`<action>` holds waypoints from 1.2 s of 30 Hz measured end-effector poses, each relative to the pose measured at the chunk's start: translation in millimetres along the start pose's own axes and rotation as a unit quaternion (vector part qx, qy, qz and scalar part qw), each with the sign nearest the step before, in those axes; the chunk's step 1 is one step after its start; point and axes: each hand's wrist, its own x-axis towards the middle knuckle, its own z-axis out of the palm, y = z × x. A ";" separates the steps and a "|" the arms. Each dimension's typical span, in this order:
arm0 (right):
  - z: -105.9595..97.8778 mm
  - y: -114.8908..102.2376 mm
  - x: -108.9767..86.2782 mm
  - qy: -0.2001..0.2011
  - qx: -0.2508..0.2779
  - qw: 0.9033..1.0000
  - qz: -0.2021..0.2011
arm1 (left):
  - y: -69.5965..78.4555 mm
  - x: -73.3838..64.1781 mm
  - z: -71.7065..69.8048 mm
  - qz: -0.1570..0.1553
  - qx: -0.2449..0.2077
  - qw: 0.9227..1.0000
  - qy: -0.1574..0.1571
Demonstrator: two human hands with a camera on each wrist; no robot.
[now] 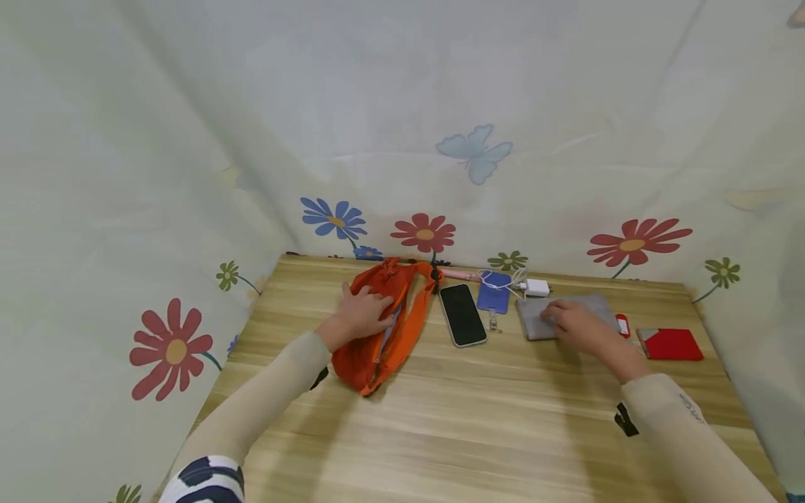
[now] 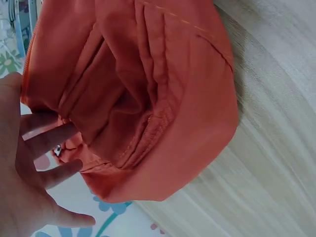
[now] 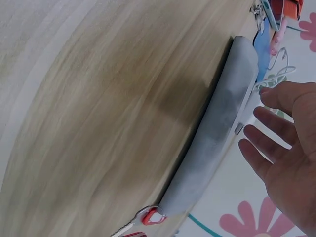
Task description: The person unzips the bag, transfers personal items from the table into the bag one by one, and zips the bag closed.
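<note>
An orange fabric waist bag (image 1: 361, 360) lies on the table with its zipped opening spread, its folded lining (image 2: 113, 98) showing. My left hand (image 1: 361, 314) rests on the bag; in the left wrist view its spread fingers (image 2: 59, 173) touch the opening's edge. To the right, my right hand (image 1: 575, 325) is over a flat grey case (image 1: 534, 328). The right wrist view shows its fingers (image 3: 269, 143) apart and loosely bent beside the grey case, with nothing between them. Between the hands lies a black-screened phone (image 1: 463, 316).
Behind the phone are a blue card holder (image 1: 493, 299) with a metal clip, a pink stick-like item (image 1: 459, 274) and a white charger (image 1: 537, 287) with cable. A red tag (image 1: 622, 325) and a red booklet-like item (image 1: 673, 344) lie at right. A flower-printed sheet (image 1: 377, 140) borders the table.
</note>
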 end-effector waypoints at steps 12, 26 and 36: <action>8.0 10.3 36.8 0.009 0.024 0.993 0.118 | -9.8 -4.4 17.1 -0.022 -0.033 0.999 0.021; 16.5 19.6 91.8 -0.059 0.123 0.975 0.177 | -3.1 -10.7 29.5 -0.027 -0.044 0.998 0.029; 17.6 10.8 107.2 -0.058 0.097 0.971 0.209 | -2.2 -6.3 25.8 -0.016 -0.044 0.998 0.039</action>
